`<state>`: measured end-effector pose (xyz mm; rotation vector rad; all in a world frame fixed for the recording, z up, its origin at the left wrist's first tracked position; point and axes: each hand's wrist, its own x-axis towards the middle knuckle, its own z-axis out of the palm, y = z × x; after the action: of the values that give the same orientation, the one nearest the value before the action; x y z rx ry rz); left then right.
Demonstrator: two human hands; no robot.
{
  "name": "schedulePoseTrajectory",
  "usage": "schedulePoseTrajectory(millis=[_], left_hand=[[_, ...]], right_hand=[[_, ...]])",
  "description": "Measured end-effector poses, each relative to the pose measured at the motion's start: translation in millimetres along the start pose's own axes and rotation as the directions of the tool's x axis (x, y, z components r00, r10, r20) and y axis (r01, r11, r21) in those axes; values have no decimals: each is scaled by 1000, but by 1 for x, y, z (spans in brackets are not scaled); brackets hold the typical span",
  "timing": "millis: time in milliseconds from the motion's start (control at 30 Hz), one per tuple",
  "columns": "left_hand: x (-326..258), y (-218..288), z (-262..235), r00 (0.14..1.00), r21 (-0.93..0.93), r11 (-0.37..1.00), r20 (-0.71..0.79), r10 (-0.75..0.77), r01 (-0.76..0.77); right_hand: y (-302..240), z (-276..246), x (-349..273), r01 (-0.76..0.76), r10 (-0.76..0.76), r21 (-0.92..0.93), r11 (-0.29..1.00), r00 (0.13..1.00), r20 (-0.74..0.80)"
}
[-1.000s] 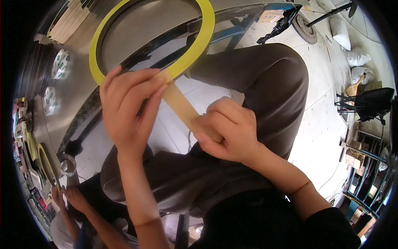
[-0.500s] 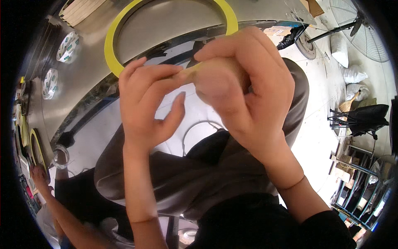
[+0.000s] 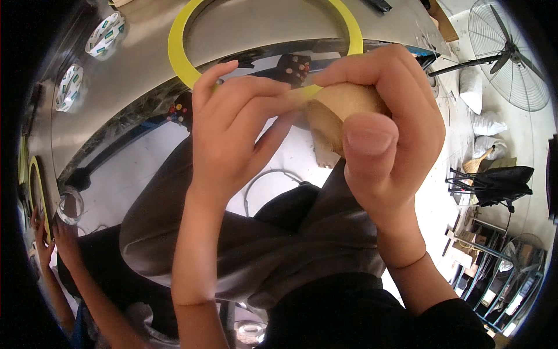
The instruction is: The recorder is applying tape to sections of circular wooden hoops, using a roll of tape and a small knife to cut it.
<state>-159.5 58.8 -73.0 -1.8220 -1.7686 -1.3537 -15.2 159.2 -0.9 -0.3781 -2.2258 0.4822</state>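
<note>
My right hand (image 3: 401,128) is wrapped round a tan roll (image 3: 349,102) that looks like tape, its thumb toward me. A short pale strip (image 3: 304,93) runs from the roll to my left hand (image 3: 232,125), which pinches its end between thumb and fingers. Part of the roll is hidden by my right fingers and thumb. Just beyond both hands, a flat yellow ring (image 3: 177,49) lies on the metal table (image 3: 139,70), its near edge reaching the table's rim.
Two white printed rolls (image 3: 106,35) (image 3: 70,87) stand on the table at left. A co-worker's hands (image 3: 43,238) are at another yellow ring (image 3: 38,192), near a clear roll (image 3: 70,205). A floor fan (image 3: 505,52), a black folding chair (image 3: 494,186) and a shelf rack (image 3: 500,273) stand at right.
Both hands and the roll have shifted to the right in view. My left thumb has closed toward its fingers. The view has also shifted, so the yellow ring sits farther right.
</note>
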Motion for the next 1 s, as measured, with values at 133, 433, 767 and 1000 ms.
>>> schedulePoseTrajectory(millis=[133,433,767,1000], left_hand=[[-3,-9,2,999,-37,999,-38,18,-19],[-1,-3,3,996,-18,999,-75,42,-43],[-8,-9,12,991,-44,999,-131,23,-29],[-12,-11,11,996,-34,999,-91,-3,0]], right_hand=[[-3,3,4,4,-4,-5,1000,1000,25],[0,4,4,12,-12,-31,999,999,31],[-8,17,37,-319,301,257,912,948,106],[-12,34,44,-434,433,15,901,900,41]])
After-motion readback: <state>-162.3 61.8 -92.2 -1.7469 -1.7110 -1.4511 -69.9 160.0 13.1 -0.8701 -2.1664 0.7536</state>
